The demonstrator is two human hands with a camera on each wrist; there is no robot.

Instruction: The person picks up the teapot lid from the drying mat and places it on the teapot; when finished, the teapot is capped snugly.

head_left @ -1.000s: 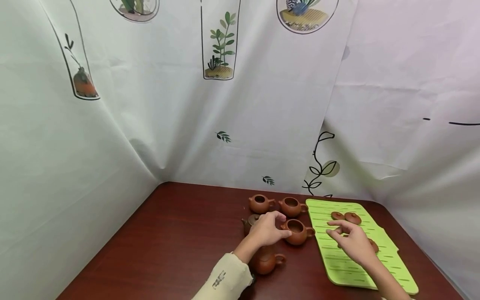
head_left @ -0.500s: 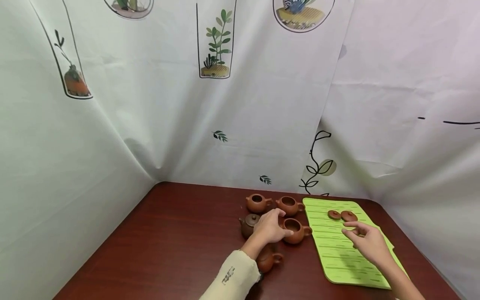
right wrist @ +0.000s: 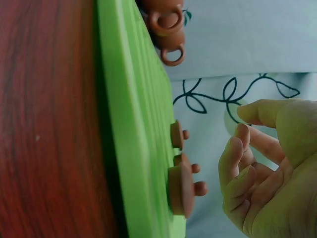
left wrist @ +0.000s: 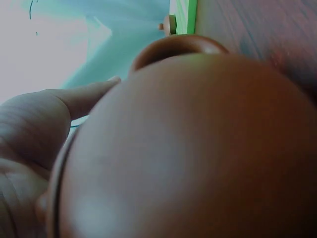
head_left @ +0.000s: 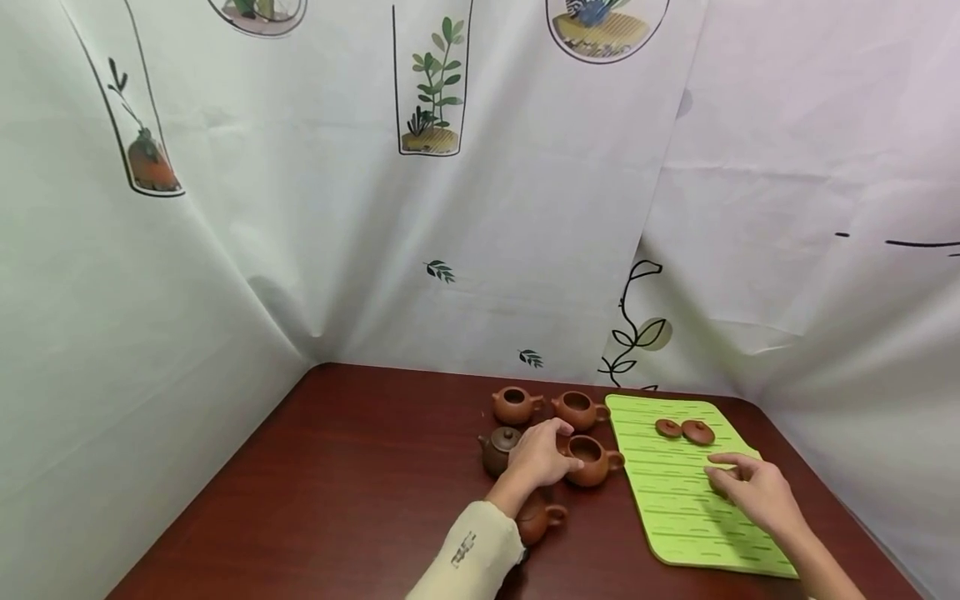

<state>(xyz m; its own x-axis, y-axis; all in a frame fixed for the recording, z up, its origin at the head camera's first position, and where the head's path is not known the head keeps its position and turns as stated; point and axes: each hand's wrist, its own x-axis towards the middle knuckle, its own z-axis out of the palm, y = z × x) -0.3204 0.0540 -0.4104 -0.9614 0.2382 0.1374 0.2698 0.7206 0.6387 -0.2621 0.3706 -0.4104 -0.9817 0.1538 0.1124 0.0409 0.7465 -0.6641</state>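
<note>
My left hand (head_left: 542,454) straddles the spout side of an open brown clay teapot (head_left: 588,473), thumb on its near side and fingers at its far side. A lidded brown teapot (head_left: 532,523) sits below that wrist; its rounded body (left wrist: 188,148) fills much of the left wrist view and hides the grip there. My right hand (head_left: 757,492) hovers over the green mat (head_left: 675,537), fingers loosely bent, holding nothing. Two clay lids (head_left: 698,432) lie farther back on the mat. In the right wrist view a larger-looking lid (right wrist: 181,191) stands nearest the hand; the head view hides it.
Two more open teapots, a small one (head_left: 514,406) and a wider one (head_left: 577,410), stand at the back. A dark lidded teapot (head_left: 497,451) is left of my left hand. Printed cloth (head_left: 480,233) hangs behind the dark red table (head_left: 360,483).
The head view has shifted slightly. My right hand has moved right and a little toward me over the mat, covering a lid that showed earlier. My left hand stays by the open teapot.
</note>
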